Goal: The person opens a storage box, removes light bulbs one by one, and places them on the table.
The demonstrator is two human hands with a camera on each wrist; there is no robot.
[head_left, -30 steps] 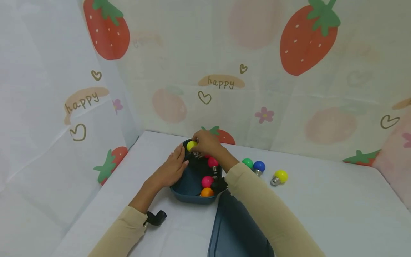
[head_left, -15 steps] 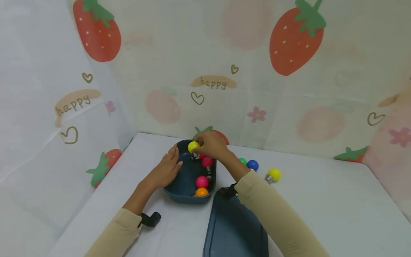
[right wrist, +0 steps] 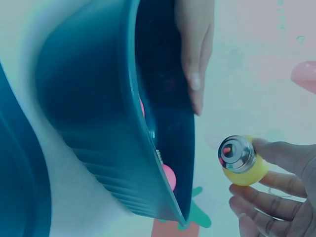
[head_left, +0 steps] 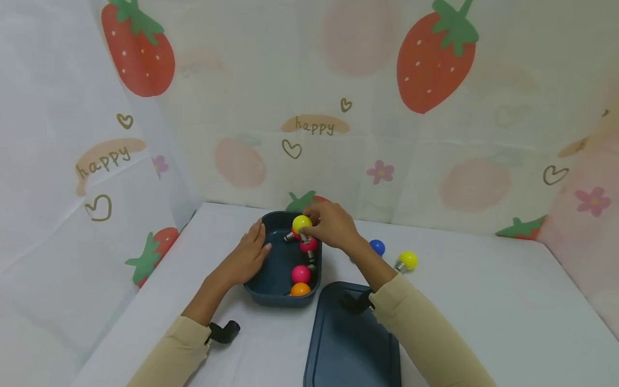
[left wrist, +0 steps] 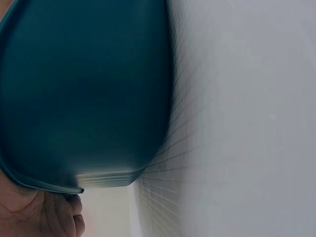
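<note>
My right hand [head_left: 333,226] pinches a yellow light bulb [head_left: 302,223] between thumb and fingers, over the far end of a dark blue box [head_left: 282,301]. In the right wrist view the yellow bulb's metal base [right wrist: 237,154] points toward the camera, outside and above the rim. My left hand [head_left: 244,258] rests with straight fingers along the box's left rim. Inside, along the right side, lie red and pink bulbs [head_left: 301,274] and an orange bulb [head_left: 300,289]. The left wrist view shows mostly the box's outer wall [left wrist: 84,89].
A dark blue lid [head_left: 353,338] lies flat on the white table in front of the box, partly under my right forearm. Right of the box are a blue bulb [head_left: 377,247] and another yellow bulb [head_left: 408,260]. A printed strawberry curtain hangs behind.
The right hand has carried the yellow bulb rightward across the box's far end. My left hand stays at the rim. The head view has shifted slightly; the green bulb is now hidden behind the right arm.
</note>
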